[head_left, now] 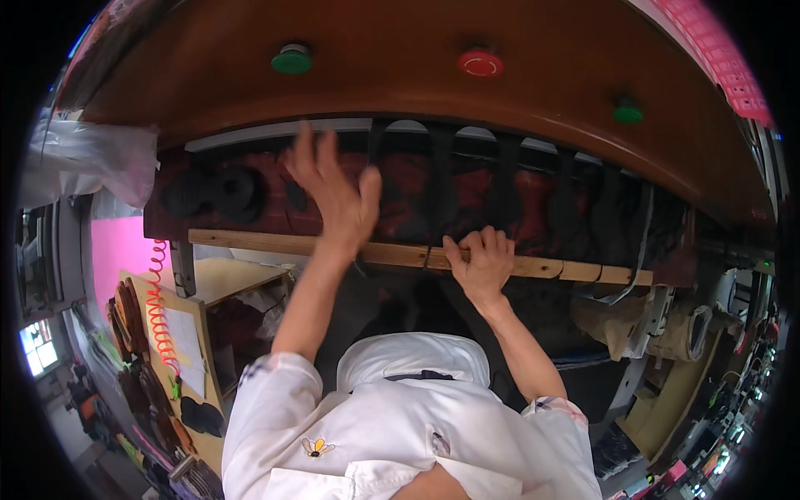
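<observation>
My left hand [337, 187] is raised over the dark red work surface [400, 179], its fingers spread, slightly blurred and holding nothing. My right hand [483, 265] rests at the front edge, its fingers bent over a long wooden rail [575, 271]. Black sheet material with rounded outlines [504, 187] lies across the surface to the right of my left hand. Left of that hand sits a dark rounded piece with a ring-shaped end [237, 193]. A thin dark strip hangs over the rail beside my right thumb.
Above the surface spans a brown machine housing [383, 83] with a green button [292, 59], a red button [481, 62] and another green button [627, 112]. Clear plastic [92, 162] hangs at the left, above a coiled orange hose [157, 317] and a wooden cabinet [225, 279].
</observation>
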The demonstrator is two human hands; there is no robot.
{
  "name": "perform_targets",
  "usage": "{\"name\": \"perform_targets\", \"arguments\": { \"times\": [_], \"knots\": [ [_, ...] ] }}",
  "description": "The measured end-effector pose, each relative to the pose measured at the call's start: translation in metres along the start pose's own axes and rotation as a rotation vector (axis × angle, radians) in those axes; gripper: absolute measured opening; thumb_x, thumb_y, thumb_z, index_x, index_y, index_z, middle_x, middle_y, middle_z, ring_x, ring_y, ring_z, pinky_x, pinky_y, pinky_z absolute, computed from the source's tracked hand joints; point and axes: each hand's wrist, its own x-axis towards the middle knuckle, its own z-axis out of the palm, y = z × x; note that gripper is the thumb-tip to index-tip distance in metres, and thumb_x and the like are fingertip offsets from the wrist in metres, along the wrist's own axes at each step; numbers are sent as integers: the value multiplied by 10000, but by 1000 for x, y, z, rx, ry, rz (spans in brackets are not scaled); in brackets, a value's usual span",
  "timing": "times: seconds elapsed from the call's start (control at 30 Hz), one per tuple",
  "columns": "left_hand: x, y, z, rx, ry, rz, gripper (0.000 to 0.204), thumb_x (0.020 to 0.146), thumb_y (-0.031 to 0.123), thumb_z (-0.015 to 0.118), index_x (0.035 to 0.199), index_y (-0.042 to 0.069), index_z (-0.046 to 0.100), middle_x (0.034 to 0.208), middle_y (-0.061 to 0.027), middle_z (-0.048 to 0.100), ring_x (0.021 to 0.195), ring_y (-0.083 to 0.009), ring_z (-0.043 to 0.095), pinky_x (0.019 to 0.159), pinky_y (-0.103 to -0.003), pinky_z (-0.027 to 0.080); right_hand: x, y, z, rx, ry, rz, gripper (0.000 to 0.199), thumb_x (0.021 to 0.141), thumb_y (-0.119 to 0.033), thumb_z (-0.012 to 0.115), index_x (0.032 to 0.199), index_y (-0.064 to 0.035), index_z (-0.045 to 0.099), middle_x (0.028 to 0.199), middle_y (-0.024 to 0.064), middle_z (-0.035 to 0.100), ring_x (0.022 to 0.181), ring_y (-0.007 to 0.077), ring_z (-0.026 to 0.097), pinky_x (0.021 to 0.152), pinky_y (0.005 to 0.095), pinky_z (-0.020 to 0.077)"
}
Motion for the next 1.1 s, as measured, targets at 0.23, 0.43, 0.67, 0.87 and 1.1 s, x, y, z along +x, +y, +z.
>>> {"name": "perform_targets", "arguments": {
  "times": [0.23, 0.43, 0.67, 0.87, 1.1],
  "knots": [
    [-104, 16, 0, 60, -110, 116, 315, 862, 280, 659, 1085, 64, 607, 1150, -144, 546, 1008, -328, 538, 925, -475, 393, -4, 3, 2, 10, 44, -66, 321, 805, -334, 742, 642, -147, 538, 708, 44, 488, 693, 246, 506, 650, 380, 364],
    [-94, 22, -4, 81, -172, 152, 139, 800, 180, 701, 734, 105, 604, 735, -46, 569, 705, -255, 556, 701, -382, 421, 0, -2, -2, -19, 43, -59, 299, 796, -318, 746, 657, -144, 546, 711, 42, 493, 701, 253, 514, 620, 386, 375],
    [-104, 33, -11, -57, -238, -26, 176, 831, 98, 680, 705, 85, 558, 724, -75, 523, 722, -292, 533, 683, -409, 377, -17, -7, -6, 56, 26, 13, 270, 778, -294, 769, 674, -143, 571, 737, 36, 515, 731, 257, 520, 639, 392, 385],
    [-135, 52, -66, -199, -399, -125, 150, 831, 96, 696, 744, 83, 575, 733, -74, 539, 698, -283, 532, 697, -394, 393, -66, -27, -46, 214, -117, 86, 221, 787, -247, 769, 695, -121, 612, 756, 49, 526, 739, 267, 513, 649, 402, 377],
    [-98, 20, -43, 85, -111, -55, 429, 843, 123, 650, 1226, 4, 498, 1154, -178, 556, 1074, -374, 528, 955, -518, 361, -12, -55, -45, 398, -19, -93, 324, 776, -235, 774, 999, -58, 619, 1003, 121, 583, 936, 313, 550, 801, 435, 413]
  ]
}}
